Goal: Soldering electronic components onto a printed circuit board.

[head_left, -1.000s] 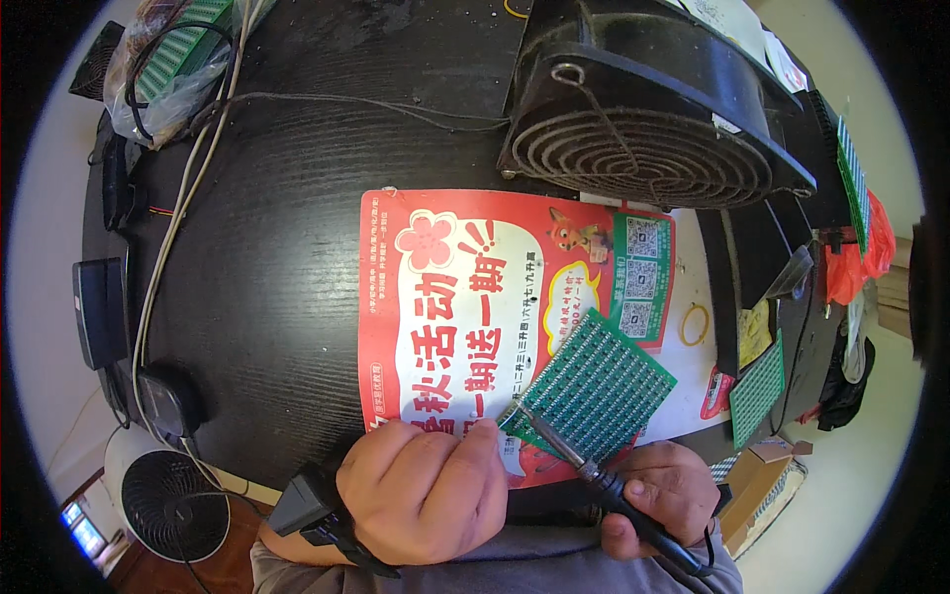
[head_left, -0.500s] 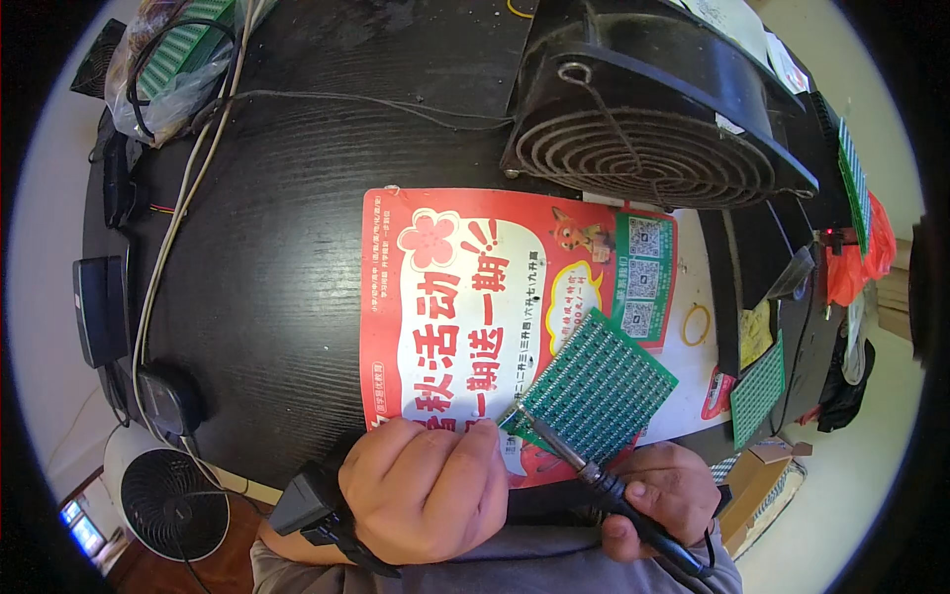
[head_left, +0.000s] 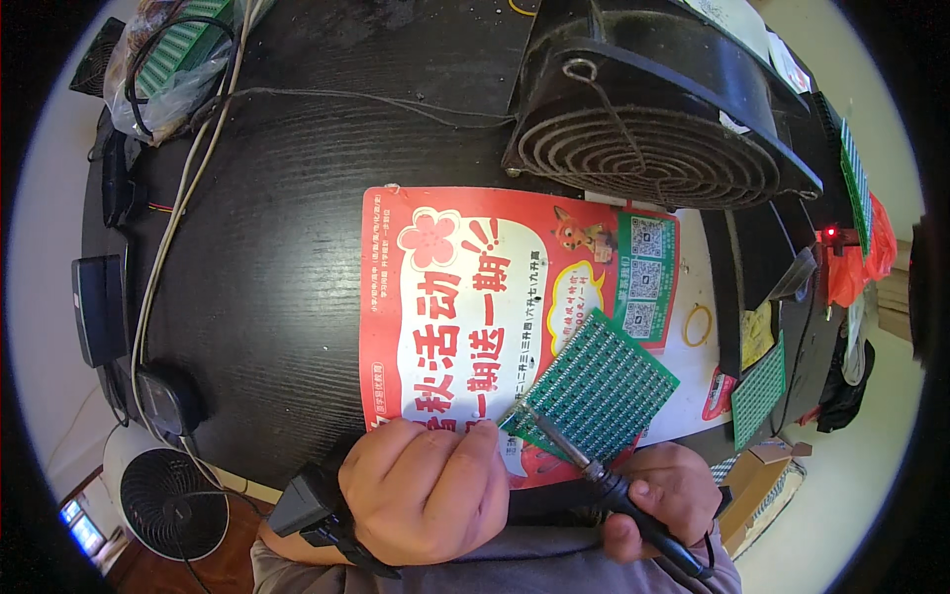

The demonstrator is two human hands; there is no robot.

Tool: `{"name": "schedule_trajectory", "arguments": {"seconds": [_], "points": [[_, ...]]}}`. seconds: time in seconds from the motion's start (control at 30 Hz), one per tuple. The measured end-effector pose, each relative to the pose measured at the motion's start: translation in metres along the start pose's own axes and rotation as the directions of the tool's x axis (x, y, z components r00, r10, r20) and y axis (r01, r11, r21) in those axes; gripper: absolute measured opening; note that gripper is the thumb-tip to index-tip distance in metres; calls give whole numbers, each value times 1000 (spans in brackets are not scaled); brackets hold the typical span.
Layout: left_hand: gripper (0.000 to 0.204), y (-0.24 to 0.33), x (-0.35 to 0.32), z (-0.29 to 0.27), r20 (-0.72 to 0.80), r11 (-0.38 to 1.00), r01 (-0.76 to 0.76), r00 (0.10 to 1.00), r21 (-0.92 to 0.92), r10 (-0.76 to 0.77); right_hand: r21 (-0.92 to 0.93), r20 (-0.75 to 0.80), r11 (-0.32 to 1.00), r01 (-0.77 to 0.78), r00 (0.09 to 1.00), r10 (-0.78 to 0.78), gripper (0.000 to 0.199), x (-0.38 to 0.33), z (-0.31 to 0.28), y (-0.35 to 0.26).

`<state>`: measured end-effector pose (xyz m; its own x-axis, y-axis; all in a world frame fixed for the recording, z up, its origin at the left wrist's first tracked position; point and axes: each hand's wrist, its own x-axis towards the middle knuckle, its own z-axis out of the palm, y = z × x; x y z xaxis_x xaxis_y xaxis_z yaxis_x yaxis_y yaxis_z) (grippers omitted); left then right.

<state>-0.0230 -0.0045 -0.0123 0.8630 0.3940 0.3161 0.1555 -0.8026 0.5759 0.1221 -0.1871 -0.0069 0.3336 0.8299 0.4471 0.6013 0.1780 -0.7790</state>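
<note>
A green circuit board [head_left: 606, 381] with rows of small parts lies tilted on a red and white printed sheet [head_left: 396, 327]. My right hand [head_left: 673, 495] is closed around the black handle of a soldering iron [head_left: 594, 470]. The iron's metal tip reaches across the board's lower left edge, close to its left corner. At that corner my left hand [head_left: 430, 490] is closed, thumb and forefinger pinched together. Whatever those fingers hold is hidden by the hand. A black strap with a device [head_left: 312, 505] sits on my left wrist.
A large black fan with a wire grille [head_left: 648, 153] stands beyond the board. Another green board [head_left: 759, 391] and a cardboard box [head_left: 757, 500] are at the right. Cables [head_left: 163, 257] run down the table's left side, near a bagged stack of boards [head_left: 183, 54]. A yellow ring [head_left: 697, 325] lies on white paper.
Both hands and the board stay almost where they were. The iron's tip has barely shifted at the board's left corner. A small red light at the right now looks brighter.
</note>
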Motion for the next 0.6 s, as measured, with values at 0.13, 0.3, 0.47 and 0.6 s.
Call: {"name": "schedule_trajectory", "arguments": {"seconds": [0.13,0.3,0.47,0.6], "points": [[20,0,0,-3,19,1000,23,1000,-7,-23,2,26,1000,10,1000,-10,27,4,-1,1],[18,2,-2,-1,27,998,60,998,1,-60,-20,32,999,-30,999,30,28,3,0,-2],[18,3,-1,0,-2,997,79,997,-18,-79,-44,21,998,-48,999,49,28,3,3,-4],[18,2,0,1,-13,996,80,997,-35,-80,-32,31,999,-35,999,36,26,6,2,-3]]}}
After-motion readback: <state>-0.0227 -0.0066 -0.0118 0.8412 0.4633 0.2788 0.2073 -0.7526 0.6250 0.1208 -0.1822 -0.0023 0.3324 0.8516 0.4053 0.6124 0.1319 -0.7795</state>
